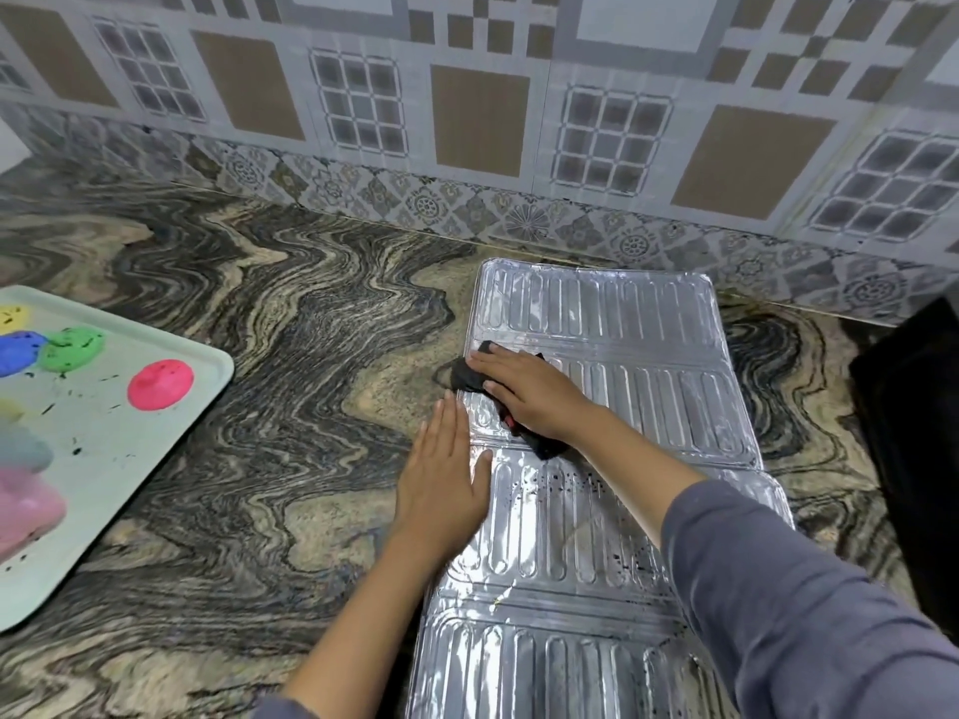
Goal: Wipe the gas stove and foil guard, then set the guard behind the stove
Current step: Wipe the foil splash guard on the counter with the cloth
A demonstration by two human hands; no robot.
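the foil guard (pixel 648 324) is thin, and that's my worry: the cloth (pixel 467 376) sits right at its left edge, so i judge a hard stroke could catch the rim and crease or tear the foil, or slide the whole sheet across the counter (pixel 285 407) if the bracing hand slips. my right hand (pixel 529 391) lies over the dark cloth on the guard's middle panel, fingers laid fairly flat and pressing, not clenched. my left hand (pixel 441 490) rests flat and released on the guard's left rim, just nearer me than the cloth, pinning it down. the guard lies flat and unfolded on the counter, silver, ribbed with long embossed slots, its far end near the tiled wall (pixel 467 121). black specks (pixel 571 485) dot the panel nearer me, so i'd say the wiping isn't finished. well to the guard's left sits a pale tray (pixel 104 433) with coloured blobs; to its right is a dark object (pixel 913 433), maybe the stove, i can't tell
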